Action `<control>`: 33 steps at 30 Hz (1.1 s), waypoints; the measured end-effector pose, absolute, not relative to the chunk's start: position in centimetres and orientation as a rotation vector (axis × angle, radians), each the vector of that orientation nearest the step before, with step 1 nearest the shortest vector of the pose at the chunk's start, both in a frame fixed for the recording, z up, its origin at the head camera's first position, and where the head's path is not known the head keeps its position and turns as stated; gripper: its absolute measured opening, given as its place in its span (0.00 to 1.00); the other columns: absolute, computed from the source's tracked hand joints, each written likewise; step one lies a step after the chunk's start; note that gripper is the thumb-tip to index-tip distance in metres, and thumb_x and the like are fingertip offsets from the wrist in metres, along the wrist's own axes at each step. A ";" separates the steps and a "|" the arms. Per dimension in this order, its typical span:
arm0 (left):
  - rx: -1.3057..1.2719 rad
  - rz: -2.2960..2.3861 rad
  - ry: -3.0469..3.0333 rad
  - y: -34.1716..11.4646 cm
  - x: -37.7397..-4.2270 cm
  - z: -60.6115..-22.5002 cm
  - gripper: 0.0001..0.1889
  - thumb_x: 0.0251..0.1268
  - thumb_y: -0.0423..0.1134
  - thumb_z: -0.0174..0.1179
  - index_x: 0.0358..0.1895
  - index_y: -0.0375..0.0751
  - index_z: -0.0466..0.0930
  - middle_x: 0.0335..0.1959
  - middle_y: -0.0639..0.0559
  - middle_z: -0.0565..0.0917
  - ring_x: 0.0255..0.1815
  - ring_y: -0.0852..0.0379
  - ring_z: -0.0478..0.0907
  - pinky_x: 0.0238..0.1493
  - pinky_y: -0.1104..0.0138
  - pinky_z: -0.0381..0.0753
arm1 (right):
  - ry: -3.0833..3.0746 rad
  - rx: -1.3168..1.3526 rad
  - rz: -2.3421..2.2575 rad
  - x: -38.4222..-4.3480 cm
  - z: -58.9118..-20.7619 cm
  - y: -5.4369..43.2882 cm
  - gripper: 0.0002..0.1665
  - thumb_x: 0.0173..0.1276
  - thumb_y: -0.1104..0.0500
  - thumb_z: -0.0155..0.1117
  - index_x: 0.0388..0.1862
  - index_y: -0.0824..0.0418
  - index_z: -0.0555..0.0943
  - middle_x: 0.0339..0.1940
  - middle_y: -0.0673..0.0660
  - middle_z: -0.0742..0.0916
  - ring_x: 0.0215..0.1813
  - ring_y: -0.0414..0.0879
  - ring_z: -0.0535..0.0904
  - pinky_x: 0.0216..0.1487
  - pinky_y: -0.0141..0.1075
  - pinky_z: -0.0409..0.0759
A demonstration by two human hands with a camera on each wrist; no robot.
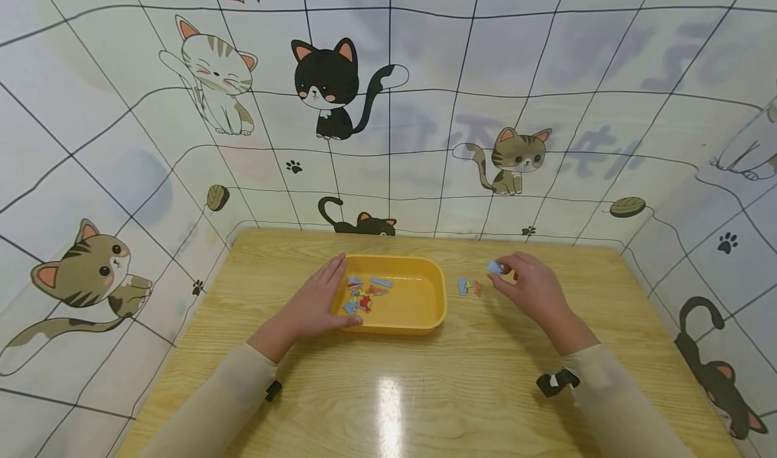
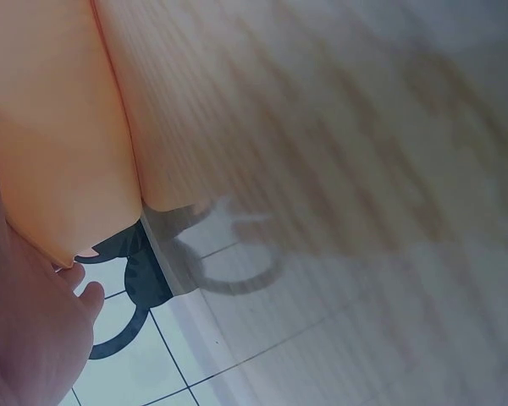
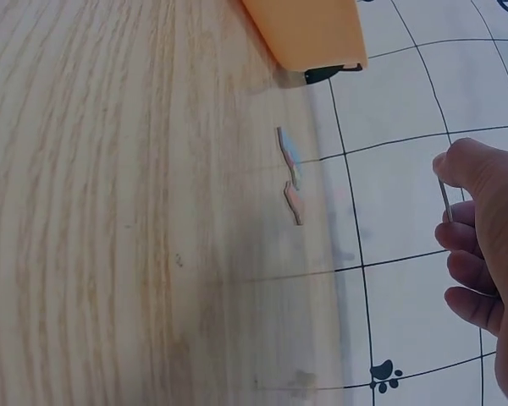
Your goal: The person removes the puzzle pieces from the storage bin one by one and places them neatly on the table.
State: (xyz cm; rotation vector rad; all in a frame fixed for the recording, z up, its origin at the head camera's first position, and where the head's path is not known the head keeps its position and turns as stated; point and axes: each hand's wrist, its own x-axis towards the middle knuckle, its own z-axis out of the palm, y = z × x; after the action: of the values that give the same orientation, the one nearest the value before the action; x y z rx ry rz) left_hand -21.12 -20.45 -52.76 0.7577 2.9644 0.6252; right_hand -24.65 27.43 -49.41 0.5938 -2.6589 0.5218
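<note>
A yellow plastic tray (image 1: 419,328) stands on the table, with several small colourful puzzle pieces (image 1: 365,302) gathered at its left end. My left hand (image 1: 311,304) holds that end, thumb over the near rim and fingers along the far left corner; the left wrist view shows the hand (image 2: 38,313) against the tray wall (image 2: 59,118). To the tray's right, my right hand (image 1: 534,288) pinches a light blue puzzle piece (image 1: 494,267) between thumb and fingertips, raised off the table. Just left of it lie small puzzle pieces (image 1: 463,287), blue, yellow and orange, close together.
The wooden table (image 1: 340,390) runs up to a wall (image 1: 425,121) printed with cats and grid lines, which also encloses both sides. A band with a small black device (image 1: 557,381) sits at the right wrist.
</note>
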 end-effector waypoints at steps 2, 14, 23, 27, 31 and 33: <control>0.761 0.630 2.965 -20.5 -21.2 -52.9 0.70 0.64 0.78 0.67 0.91 0.33 0.41 0.94 0.41 0.42 0.93 0.42 0.41 0.88 0.43 0.51 | -2.678 0.579 0.520 -24.6 -49.5 27.6 0.18 0.71 0.56 0.82 0.52 0.65 0.90 0.39 0.54 0.88 0.36 0.48 0.80 0.35 0.44 0.80; 0.768 0.629 2.960 -20.4 -21.2 -52.8 0.70 0.65 0.79 0.66 0.91 0.32 0.41 0.94 0.43 0.40 0.93 0.42 0.41 0.88 0.43 0.51 | -2.771 0.484 0.501 -24.5 -50.3 28.1 0.19 0.73 0.55 0.80 0.52 0.68 0.89 0.41 0.58 0.89 0.35 0.49 0.80 0.35 0.48 0.83; 0.767 0.610 2.963 -20.5 -21.2 -52.9 0.70 0.65 0.79 0.66 0.91 0.32 0.41 0.94 0.40 0.42 0.93 0.42 0.41 0.88 0.44 0.51 | -2.871 0.388 0.523 -24.5 -51.2 28.0 0.21 0.75 0.52 0.77 0.52 0.70 0.89 0.40 0.58 0.88 0.37 0.52 0.82 0.39 0.52 0.85; 0.764 0.607 2.965 -20.5 -21.3 -53.1 0.70 0.65 0.77 0.67 0.91 0.33 0.41 0.94 0.40 0.42 0.93 0.42 0.41 0.88 0.44 0.51 | -2.906 0.355 0.521 -24.6 -52.0 27.9 0.21 0.76 0.52 0.76 0.53 0.70 0.88 0.40 0.59 0.88 0.38 0.54 0.83 0.39 0.54 0.85; 0.770 0.606 2.966 -20.5 -21.3 -53.1 0.70 0.65 0.79 0.65 0.91 0.33 0.41 0.94 0.40 0.42 0.93 0.43 0.41 0.88 0.44 0.51 | -2.912 0.338 0.522 -24.7 -52.7 27.6 0.20 0.76 0.52 0.75 0.51 0.70 0.89 0.40 0.61 0.89 0.39 0.56 0.85 0.40 0.56 0.86; 0.773 0.601 2.967 -20.5 -21.3 -53.0 0.71 0.65 0.81 0.64 0.91 0.33 0.41 0.94 0.41 0.42 0.93 0.43 0.40 0.88 0.45 0.51 | -2.918 0.327 0.523 -24.7 -52.9 27.5 0.20 0.76 0.52 0.75 0.50 0.71 0.89 0.40 0.62 0.89 0.39 0.56 0.85 0.41 0.57 0.86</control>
State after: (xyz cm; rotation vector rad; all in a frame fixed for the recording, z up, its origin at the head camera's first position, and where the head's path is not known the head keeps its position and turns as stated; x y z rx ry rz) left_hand -21.33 -20.50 -53.04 0.7726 2.9669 0.6013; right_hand -24.69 27.51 -52.88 0.3272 -2.9184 0.5226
